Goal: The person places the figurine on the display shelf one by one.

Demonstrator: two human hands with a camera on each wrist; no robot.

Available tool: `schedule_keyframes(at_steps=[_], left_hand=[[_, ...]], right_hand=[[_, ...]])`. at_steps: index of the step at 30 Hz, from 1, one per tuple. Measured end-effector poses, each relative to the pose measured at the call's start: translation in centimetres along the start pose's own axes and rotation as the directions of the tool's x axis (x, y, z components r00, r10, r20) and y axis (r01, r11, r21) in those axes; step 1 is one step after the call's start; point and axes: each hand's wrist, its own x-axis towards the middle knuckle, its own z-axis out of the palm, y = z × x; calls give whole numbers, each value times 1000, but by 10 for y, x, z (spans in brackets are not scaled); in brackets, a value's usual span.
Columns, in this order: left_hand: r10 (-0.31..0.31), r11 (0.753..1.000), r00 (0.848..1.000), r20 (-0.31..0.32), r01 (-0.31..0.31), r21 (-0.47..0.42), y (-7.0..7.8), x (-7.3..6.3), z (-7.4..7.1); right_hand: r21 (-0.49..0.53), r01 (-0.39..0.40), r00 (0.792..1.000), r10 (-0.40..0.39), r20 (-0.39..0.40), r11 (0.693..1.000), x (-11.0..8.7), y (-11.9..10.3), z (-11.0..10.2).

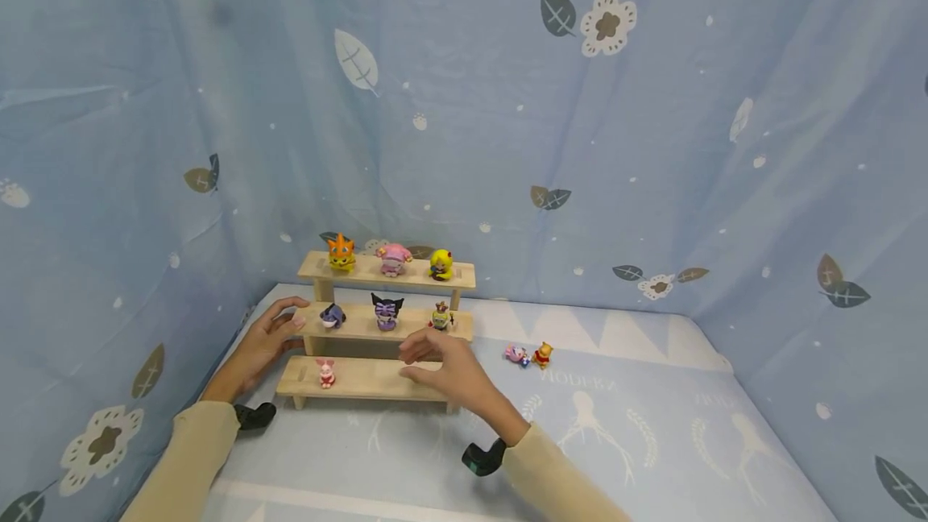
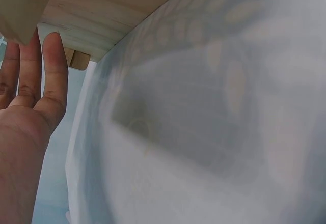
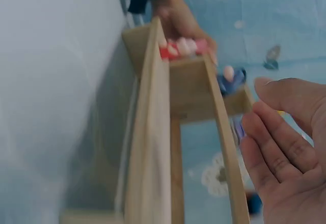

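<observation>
A three-step wooden display shelf stands at the left of the cloth-covered table. My left hand is at the shelf's left end by the middle step, its fingers fairly straight beside the wood. Above the right half of the bottom step is my right hand, fingers loosely bent and nothing between them. A pink piglet figurine stands on the bottom step. Along the middle step are a blue donkey figurine, a black-eared purple figurine and a small crowned figurine, close above my right hand.
The top step bears an orange-and-yellow figurine, a pink figurine and a yellow-haired figurine. Right of the shelf, a pink-and-blue figurine lies beside a yellow bear figurine. A blue patterned curtain surrounds the table.
</observation>
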Motion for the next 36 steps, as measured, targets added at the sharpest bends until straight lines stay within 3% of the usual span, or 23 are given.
schedule_keyframes(at_steps=[7,16,24,36], left_hand=[[6,1000,1000,1,-6,-2,0,-2,-2],[11,1000,1000,1,-11,12,0,-2,-2],[1,1000,1000,-5,-1,8,0,-4,0],[0,1000,1000,-11,0,8,1,-3,0]], right_hand=[[-31,-56,997,54,-58,998,-23,16,-46],[-198,-103,987,76,-144,975,-47,36,-101],[-314,-216,944,115,-311,925,-64,59,-136],[-283,-395,881,273,-386,874,-88,100,-167]])
